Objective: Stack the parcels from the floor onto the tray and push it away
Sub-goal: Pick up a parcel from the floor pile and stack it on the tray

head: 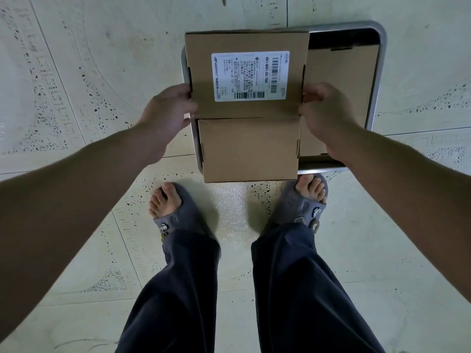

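Note:
A brown cardboard parcel (201, 72) with a white shipping label faces up above the metal tray (377, 72). My left hand (168, 110) grips its left edge and my right hand (323, 110) grips its right edge. Beneath it lies a plain brown parcel (249, 149) whose near end juts over the tray's front rim. Another flat brown parcel (341, 80) lies on the tray to the right, partly hidden by the labelled one and my right hand. The tray stands on the floor just beyond my feet.
Pale speckled floor tiles (76, 72) surround the tray on all sides. My two feet in grey slippers (183, 207) stand close to the tray's near edge, the right one touching it.

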Demonstrator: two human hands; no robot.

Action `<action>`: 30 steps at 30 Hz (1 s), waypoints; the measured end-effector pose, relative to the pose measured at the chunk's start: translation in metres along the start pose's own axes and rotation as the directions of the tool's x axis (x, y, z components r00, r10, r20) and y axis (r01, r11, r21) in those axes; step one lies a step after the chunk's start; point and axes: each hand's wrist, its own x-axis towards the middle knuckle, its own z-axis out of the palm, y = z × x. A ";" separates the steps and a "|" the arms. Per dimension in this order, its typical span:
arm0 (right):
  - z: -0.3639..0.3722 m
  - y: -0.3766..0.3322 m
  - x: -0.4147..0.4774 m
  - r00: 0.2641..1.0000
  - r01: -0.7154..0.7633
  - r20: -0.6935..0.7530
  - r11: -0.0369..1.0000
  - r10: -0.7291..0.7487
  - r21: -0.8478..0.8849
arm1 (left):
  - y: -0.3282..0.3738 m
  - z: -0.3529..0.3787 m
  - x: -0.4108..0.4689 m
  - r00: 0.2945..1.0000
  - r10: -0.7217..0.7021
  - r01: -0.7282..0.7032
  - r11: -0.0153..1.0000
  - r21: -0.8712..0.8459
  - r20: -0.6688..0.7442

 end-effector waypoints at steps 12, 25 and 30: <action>-0.034 -0.011 -0.073 0.998 -0.063 -0.011 0.998 0.063 0.007 | 0.030 0.006 -0.076 0.986 -0.077 0.069 0.996 -0.062 -0.147; -0.140 -0.074 -0.272 1.000 -0.007 -0.029 0.998 0.005 -0.058 | 0.128 0.013 -0.298 0.986 -0.019 -0.029 0.958 -0.284 -0.165; -0.184 -0.102 -0.382 0.990 0.023 -0.139 0.998 -0.015 0.052 | 0.171 -0.008 -0.392 0.988 0.112 -0.138 0.949 -0.283 -0.108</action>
